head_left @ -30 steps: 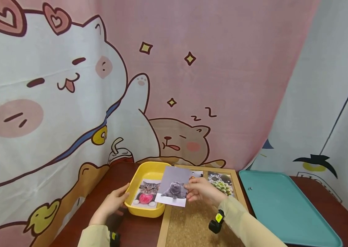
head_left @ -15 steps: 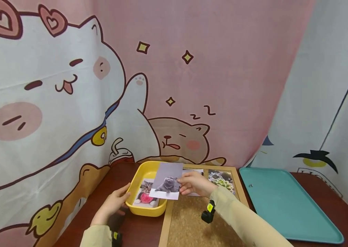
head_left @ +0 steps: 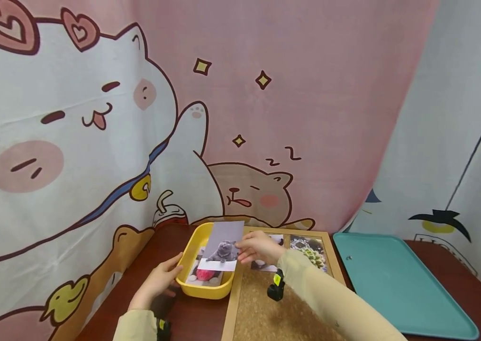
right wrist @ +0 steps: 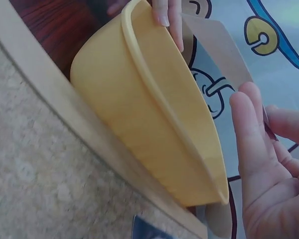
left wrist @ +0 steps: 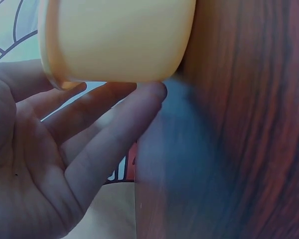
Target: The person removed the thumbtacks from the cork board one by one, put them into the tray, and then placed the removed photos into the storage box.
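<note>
My right hand (head_left: 261, 248) pinches the right edge of a photo card (head_left: 223, 239) between thumb and fingers. The card shows a grey cat against a grey background and is held tilted above the yellow plastic tub (head_left: 204, 291). In the right wrist view, the card (right wrist: 222, 47) is seen from its plain back, above the rim of the tub (right wrist: 154, 99). My left hand (head_left: 157, 282) holds the tub's left side, thumb at the rim and fingers against the outer wall (left wrist: 114, 40). Inside the tub lies another cat photo (head_left: 204, 279), partly covered by the held card.
Right of the tub lies a wood-framed cork board (head_left: 283, 308). On its far part are a succulent photo (head_left: 308, 251) and another photo (head_left: 266, 267), half hidden by my right hand. A teal tray (head_left: 402, 284) lies further right on the dark wooden table (head_left: 193, 322).
My right hand has carried the grey cat photo leftward and slightly up, from the tub's right edge to over the tub. The left hand has stayed on the tub.
</note>
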The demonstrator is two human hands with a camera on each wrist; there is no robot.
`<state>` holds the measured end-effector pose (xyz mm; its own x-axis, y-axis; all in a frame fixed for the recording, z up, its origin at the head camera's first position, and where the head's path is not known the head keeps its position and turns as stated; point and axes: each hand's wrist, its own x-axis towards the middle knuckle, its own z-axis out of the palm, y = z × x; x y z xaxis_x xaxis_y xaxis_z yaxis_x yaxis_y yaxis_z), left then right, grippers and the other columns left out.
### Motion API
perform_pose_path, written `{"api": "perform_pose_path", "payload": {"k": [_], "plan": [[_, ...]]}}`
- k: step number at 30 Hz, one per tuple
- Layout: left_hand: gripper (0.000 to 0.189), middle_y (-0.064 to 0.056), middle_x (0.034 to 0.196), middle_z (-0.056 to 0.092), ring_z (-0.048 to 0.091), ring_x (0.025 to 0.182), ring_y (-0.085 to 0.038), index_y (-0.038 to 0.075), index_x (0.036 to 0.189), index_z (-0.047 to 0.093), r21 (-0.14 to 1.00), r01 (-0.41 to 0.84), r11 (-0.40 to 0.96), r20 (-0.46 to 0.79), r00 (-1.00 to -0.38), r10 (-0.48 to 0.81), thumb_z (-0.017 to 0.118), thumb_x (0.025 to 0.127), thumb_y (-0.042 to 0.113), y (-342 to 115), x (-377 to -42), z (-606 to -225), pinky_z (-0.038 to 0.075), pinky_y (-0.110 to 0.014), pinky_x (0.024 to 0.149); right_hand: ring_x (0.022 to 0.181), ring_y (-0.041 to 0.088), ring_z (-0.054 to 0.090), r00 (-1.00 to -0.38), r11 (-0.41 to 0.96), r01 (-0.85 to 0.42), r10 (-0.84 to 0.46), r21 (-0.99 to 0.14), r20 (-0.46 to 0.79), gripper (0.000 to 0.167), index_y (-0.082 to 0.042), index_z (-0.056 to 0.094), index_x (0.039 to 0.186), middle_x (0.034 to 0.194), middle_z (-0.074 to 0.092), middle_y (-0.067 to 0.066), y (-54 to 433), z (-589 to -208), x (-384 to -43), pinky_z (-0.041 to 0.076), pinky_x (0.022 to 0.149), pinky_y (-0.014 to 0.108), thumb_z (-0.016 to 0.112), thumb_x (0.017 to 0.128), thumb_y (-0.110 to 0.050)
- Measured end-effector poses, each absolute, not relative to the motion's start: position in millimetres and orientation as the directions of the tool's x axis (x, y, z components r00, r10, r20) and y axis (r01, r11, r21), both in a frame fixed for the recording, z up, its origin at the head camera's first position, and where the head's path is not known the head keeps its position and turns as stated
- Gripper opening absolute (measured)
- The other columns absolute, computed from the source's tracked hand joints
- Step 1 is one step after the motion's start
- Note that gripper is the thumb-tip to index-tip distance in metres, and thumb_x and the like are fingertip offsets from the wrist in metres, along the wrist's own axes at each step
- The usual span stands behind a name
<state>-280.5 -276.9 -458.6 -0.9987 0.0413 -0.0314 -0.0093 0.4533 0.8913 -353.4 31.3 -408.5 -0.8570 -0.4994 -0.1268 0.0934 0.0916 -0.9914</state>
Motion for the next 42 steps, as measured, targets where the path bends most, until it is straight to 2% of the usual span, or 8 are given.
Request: {"api": "perform_pose_path", "payload": {"k": [3, 10, 18, 23, 33, 42], "plan": [[0.053, -0.027, 0.120, 0.057, 0.064, 0.071, -0.027, 0.005, 0.148, 0.039, 0.891, -0.009, 0.454, -0.032, -0.999, 0.042, 0.055, 0.100, 0.022, -276, -279, -461, 0.056, -0.044, 0.055, 0.063, 0.018, 0.067, -0.855, 0.116, 0.096, -0.499, -0.989, -0.141, 0.011, 0.004, 0.063, 0.092, 0.073, 0.063, 0.013, 24, -408, -352, 0.056, 0.077, 0.046, 0.061, 0.094, -0.007], [0.054, -0.030, 0.119, 0.056, 0.066, 0.071, -0.029, 0.002, 0.148, 0.037, 0.903, 0.018, 0.429, -0.024, -0.996, 0.092, 0.054, 0.100, 0.021, -272, -277, -467, 0.057, -0.044, 0.054, 0.059, 0.017, 0.066, -0.866, 0.182, 0.128, -0.459, -0.975, -0.200, 0.015, 0.008, 0.065, 0.096, 0.073, 0.063, 0.013, 12, -409, -349, 0.057, 0.060, 0.031, 0.061, 0.093, -0.005], [0.054, -0.029, 0.116, 0.058, 0.065, 0.070, -0.029, 0.002, 0.148, 0.038, 0.903, 0.034, 0.428, -0.007, -0.996, 0.094, 0.055, 0.100, 0.019, -273, -277, -467, 0.056, -0.044, 0.053, 0.058, 0.017, 0.067, -0.873, 0.235, 0.131, -0.432, -0.963, -0.224, 0.018, 0.011, 0.065, 0.097, 0.071, 0.067, 0.015, -6, -410, -348, 0.058, 0.061, 0.032, 0.062, 0.092, -0.005], [0.054, -0.028, 0.116, 0.059, 0.066, 0.070, -0.029, 0.002, 0.148, 0.037, 0.900, 0.043, 0.433, -0.001, -0.995, 0.101, 0.055, 0.100, 0.019, -275, -278, -467, 0.056, -0.044, 0.053, 0.056, 0.018, 0.067, -0.875, 0.266, 0.130, -0.422, -0.955, -0.237, 0.016, 0.012, 0.064, 0.093, 0.069, 0.067, 0.015, -16, -412, -348, 0.057, 0.058, 0.032, 0.061, 0.092, -0.003], [0.054, -0.027, 0.116, 0.059, 0.065, 0.071, -0.028, 0.004, 0.148, 0.038, 0.904, 0.029, 0.428, -0.011, -0.996, 0.092, 0.055, 0.100, 0.021, -276, -278, -465, 0.057, -0.043, 0.055, 0.055, 0.018, 0.065, -0.823, 0.319, 0.134, -0.491, -0.938, -0.285, 0.016, 0.012, 0.062, 0.091, 0.071, 0.066, 0.017, -25, -415, -350, 0.057, 0.055, 0.029, 0.060, 0.093, -0.004], [0.053, -0.026, 0.115, 0.060, 0.064, 0.071, -0.029, 0.004, 0.148, 0.039, 0.900, 0.030, 0.435, -0.006, -0.997, 0.080, 0.056, 0.099, 0.018, -278, -281, -458, 0.056, -0.043, 0.054, 0.054, 0.018, 0.064, -0.805, 0.368, 0.116, -0.510, -0.923, -0.305, 0.017, 0.010, 0.063, 0.089, 0.069, 0.066, 0.015, -21, -413, -352, 0.057, 0.057, 0.032, 0.061, 0.093, -0.006]]}}
